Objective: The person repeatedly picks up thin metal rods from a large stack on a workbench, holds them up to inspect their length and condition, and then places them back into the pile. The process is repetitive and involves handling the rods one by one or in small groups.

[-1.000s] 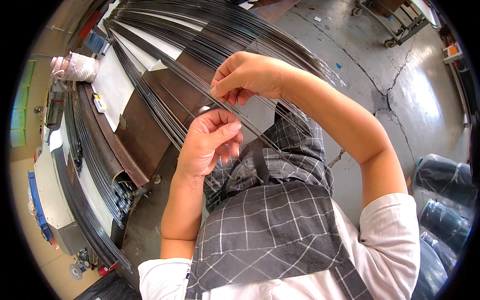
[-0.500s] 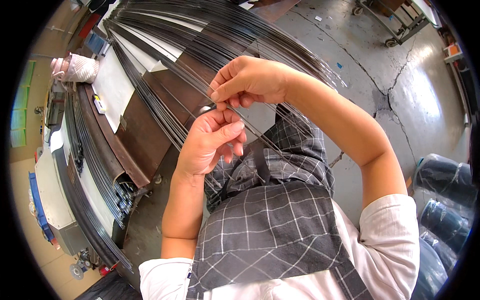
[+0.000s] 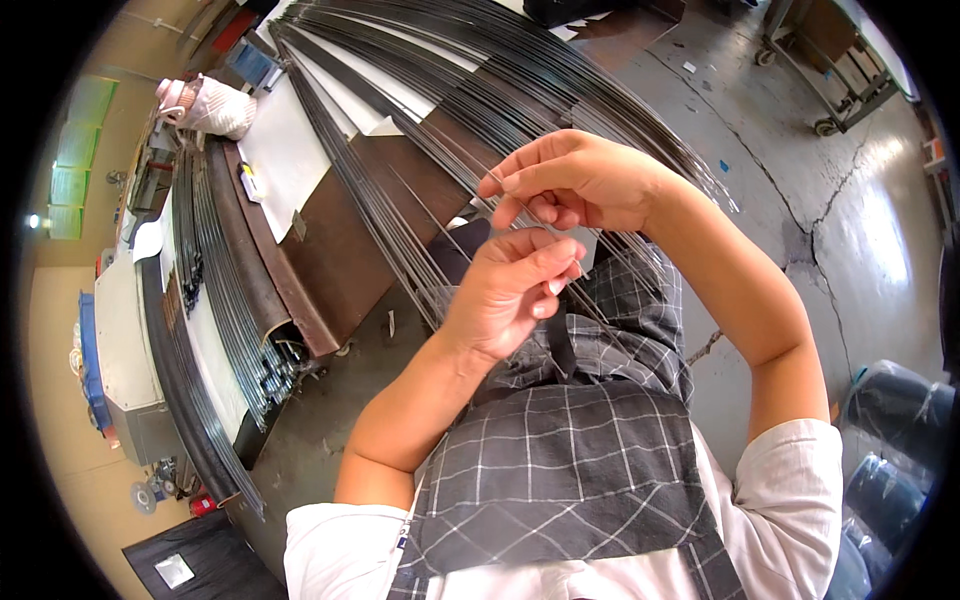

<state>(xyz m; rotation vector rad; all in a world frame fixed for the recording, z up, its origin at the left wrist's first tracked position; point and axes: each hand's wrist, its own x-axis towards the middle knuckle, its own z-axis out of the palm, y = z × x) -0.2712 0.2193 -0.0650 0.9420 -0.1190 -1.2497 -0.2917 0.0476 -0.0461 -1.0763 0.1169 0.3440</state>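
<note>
My left hand [image 3: 518,290] is in front of my apron, its thumb and forefinger pinched together on a thin metal rod [image 3: 592,305]. Just above and to the right of it, my right hand [image 3: 585,185] is bent at the wrist. Its thumb and forefinger close on thin rods, though the exact number in the pinch is hidden. Long dark thin rods [image 3: 365,190] run in fanned bundles from the far left towards me, passing beneath and beside both hands. They lie across white paper and a brown sheet [image 3: 375,165] on the bench.
A pink bottle in a white wrap [image 3: 225,108] and a yellow-and-white cutter [image 3: 250,183] are on the left. More rod bundles [image 3: 235,345] lie along a lower ledge. A wheeled cart [image 3: 830,60] stands far right; plastic-wrapped dark rolls [image 3: 900,405] are at the near right.
The whole view has shifted, so the bench appears further right. My left hand has moved right, closer under my right hand. Both hands keep their pinch.
</note>
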